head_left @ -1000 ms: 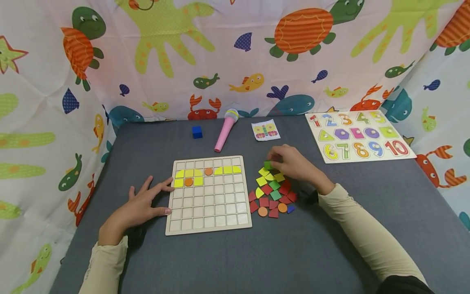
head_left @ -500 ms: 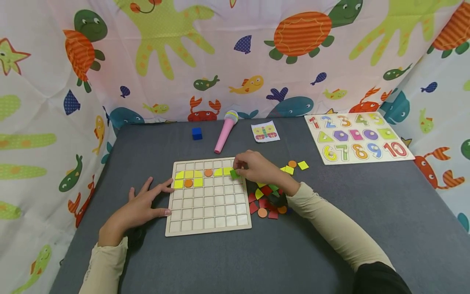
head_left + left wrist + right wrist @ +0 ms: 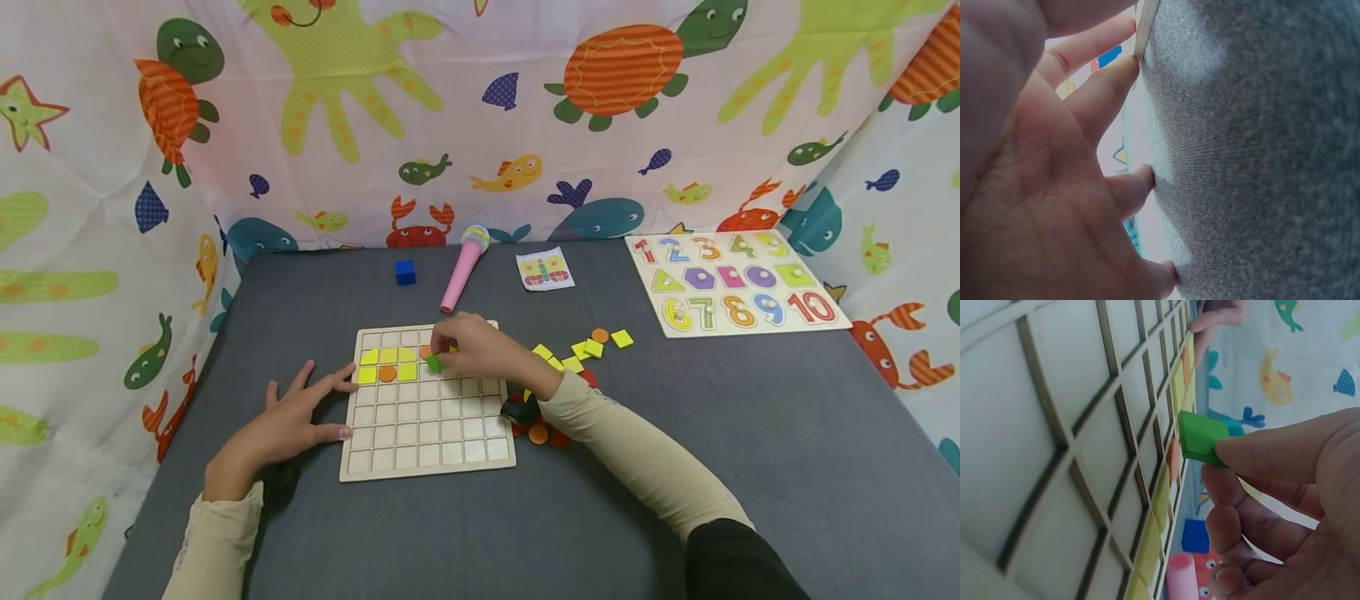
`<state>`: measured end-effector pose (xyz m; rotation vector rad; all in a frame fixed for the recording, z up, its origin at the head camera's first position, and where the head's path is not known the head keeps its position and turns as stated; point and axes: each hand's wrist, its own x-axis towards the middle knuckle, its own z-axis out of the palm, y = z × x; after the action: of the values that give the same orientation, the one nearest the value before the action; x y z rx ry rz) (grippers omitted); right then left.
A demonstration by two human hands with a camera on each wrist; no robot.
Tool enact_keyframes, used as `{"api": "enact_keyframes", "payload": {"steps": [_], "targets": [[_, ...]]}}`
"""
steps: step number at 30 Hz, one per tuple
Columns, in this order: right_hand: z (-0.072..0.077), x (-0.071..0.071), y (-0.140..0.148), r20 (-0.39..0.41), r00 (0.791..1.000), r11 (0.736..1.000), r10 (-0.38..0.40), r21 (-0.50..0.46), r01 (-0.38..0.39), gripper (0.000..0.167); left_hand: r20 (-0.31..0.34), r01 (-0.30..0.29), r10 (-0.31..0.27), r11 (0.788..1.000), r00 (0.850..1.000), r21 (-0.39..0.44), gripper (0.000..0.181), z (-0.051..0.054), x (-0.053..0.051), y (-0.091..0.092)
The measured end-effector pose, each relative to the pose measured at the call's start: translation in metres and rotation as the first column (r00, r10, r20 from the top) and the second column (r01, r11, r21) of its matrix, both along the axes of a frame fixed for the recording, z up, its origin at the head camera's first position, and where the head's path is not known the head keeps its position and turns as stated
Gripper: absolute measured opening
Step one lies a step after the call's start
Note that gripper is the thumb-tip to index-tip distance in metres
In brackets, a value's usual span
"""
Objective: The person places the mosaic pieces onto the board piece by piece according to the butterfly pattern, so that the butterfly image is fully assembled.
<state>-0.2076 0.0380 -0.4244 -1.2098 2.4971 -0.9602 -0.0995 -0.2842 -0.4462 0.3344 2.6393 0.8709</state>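
a person's right hand (image 3: pixel 487 350) pinches a green tile (image 3: pixel 1200 439) between thumb and fingertips over a wooden grid board (image 3: pixel 427 433) on a gray-covered table (image 3: pixel 600 525). the tile is tilted, near the upper middle of the board and just beside an orange round piece; whether its edge touches the wood cannot be told. the left hand (image 3: pixel 288 423), fingers spread and fairly straight, rests at the board's left side, with fingertips against its edge and, in the left wrist view, others on the table cover.

yellow tiles (image 3: pixel 387 356) and orange round tiles (image 3: pixel 387 374) sit in cells of the second and third rows from the far edge; some are partly hidden behind the right hand. right of the board lie loose tiles (image 3: pixel 592 349) in yellow, orange and red, some covered by the right sleeve (image 3: pixel 637 450).

beyond the board, a blue cube (image 3: pixel 405 272), a pink toy microphone (image 3: pixel 461 275) and a small paper card (image 3: pixel 545 269) with a colored pattern line the back of the table. at far right lies a puzzle board (image 3: pixel 720 287) of numbers and shapes, before a cloth (image 3: pixel 510 108) printed with sea animals.
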Motion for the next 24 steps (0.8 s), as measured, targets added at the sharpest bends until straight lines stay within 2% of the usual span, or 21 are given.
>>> {"api": "enact_keyframes", "payload": {"steps": [4,10,19,24], "targets": [[-0.006,-0.001,-0.008,-0.034,0.999,1.000,0.028,-0.012,-0.029,0.006,0.002,0.001,-0.001,1.000,1.000,0.007,0.095,0.001,0.002,0.000],[-0.009,0.001,-0.014,-0.045,0.999,1.000,0.024,-0.015,-0.025,0.007,0.015,-0.004,0.004,1.000,1.000,0.003,0.094,0.003,0.001,0.001],[-0.014,0.005,-0.017,-0.171,0.985,0.995,0.023,0.103,-0.005,0.005,0.010,0.000,0.000,1.000,1.000,-0.005,0.094,0.003,0.000,0.000],[-0.013,0.006,-0.016,-0.199,0.979,0.992,0.037,0.124,-0.012,0.004,0.011,-0.002,0.002,1.000,1.000,-0.005,0.094,0.002,0.001,0.001]]}}
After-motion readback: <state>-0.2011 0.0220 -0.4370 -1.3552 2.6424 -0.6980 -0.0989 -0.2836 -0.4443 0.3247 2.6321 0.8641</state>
